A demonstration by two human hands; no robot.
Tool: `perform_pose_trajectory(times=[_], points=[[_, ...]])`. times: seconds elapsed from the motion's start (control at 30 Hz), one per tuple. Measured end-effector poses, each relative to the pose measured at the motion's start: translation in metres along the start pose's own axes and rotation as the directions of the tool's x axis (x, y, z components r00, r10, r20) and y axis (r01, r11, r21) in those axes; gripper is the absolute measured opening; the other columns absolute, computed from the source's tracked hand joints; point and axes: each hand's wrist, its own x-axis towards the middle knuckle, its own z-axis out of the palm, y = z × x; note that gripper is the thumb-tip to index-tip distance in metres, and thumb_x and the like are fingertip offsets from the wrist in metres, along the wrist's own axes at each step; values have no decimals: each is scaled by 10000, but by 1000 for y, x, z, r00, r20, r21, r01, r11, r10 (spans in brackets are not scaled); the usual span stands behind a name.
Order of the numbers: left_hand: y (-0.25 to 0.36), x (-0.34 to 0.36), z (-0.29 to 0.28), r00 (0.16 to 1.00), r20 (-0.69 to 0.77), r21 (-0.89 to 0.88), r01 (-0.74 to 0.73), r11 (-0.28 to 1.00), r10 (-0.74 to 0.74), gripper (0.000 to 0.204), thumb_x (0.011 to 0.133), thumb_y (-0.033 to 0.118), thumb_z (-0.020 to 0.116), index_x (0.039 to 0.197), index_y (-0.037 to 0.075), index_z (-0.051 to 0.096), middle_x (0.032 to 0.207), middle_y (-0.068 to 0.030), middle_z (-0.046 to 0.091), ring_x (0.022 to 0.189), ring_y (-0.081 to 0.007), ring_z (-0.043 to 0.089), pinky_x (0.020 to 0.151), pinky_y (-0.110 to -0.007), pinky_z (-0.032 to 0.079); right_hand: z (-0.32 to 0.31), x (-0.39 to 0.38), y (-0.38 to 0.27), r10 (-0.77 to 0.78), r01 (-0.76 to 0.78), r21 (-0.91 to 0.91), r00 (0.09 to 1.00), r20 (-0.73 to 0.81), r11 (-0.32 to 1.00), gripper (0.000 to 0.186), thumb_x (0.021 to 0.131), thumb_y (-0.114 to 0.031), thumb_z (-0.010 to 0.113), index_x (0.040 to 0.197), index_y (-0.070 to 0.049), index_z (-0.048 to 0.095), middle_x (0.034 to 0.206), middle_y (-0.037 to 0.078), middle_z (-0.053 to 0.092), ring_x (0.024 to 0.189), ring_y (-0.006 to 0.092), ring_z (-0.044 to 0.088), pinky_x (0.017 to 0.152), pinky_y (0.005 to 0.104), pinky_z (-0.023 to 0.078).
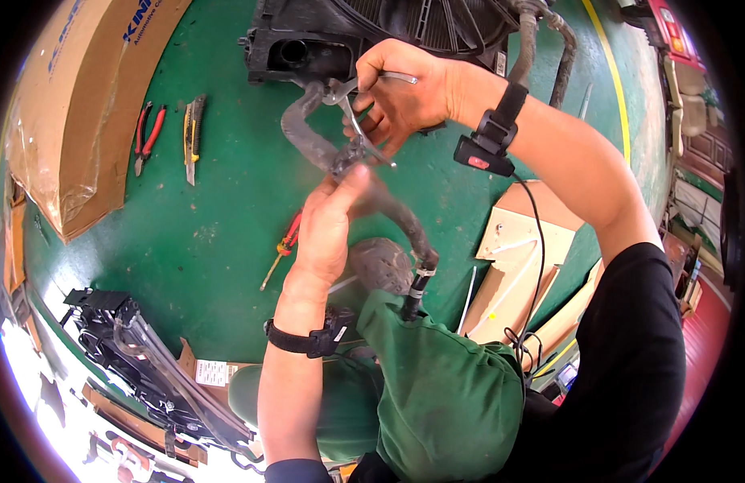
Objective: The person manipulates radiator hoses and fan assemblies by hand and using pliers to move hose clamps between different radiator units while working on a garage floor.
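A curved dark rubber hose (306, 131) runs from the underside of a black radiator fan assembly (308, 60) toward my knees. My left hand (328, 221) is closed around its middle, near a joint, with the thumb on top. In my right hand (404, 92) is a pair of metal pliers (353, 114), its handles spread apart. The jaws sit at the hose's upper end, beside the fan assembly; whether they grip a clamp there is too small to tell. The hose's lower end, with a metal clamp (416, 291), rests against my green trouser leg.
Red-handled pliers (150, 137), a yellow utility knife (193, 138) and a red screwdriver (282, 248) lie on the green floor. A large cardboard box (107, 105) stands left, a black car part (147, 354) lower left. Opened cardboard (525, 233) lies right, with a thin cable hanging from my right wrist.
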Motion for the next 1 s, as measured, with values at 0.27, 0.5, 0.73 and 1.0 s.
perform_pose_trajectory(times=[0.27,0.5,0.73,1.0], points=[[5,-1,6,1000,-3,9,-2,1000,2,349,1013,384,596,1115,51,630,1073,-56,640,1037,-190,613,922,-399,494,0,13,26,-156,159,37,986,-65,987,122,703,-116,546,781,-22,553,877,153,601,729,290,545,729,459,473],[15,1,12,998,-47,121,-30,992,36,323,994,336,607,1071,26,655,987,-53,651,932,-165,613,858,-353,492,6,20,32,-264,250,-100,951,-159,963,64,674,-53,508,733,-50,486,802,129,523,652,260,520,601,423,449],[29,6,9,996,-66,512,-19,859,61,394,962,358,654,1034,-28,680,894,-43,665,802,-136,595,766,-295,480,20,6,24,-279,200,-348,941,-192,916,80,661,-76,508,688,-43,440,699,152,478,582,281,497,578,439,460],[19,3,2,996,-45,440,-50,897,78,441,943,402,687,1080,-17,664,948,-49,671,842,-146,610,785,-315,496,27,12,27,-256,213,-188,935,-247,959,55,673,-62,528,717,-67,496,770,110,559,649,279,569,551,432,451]])
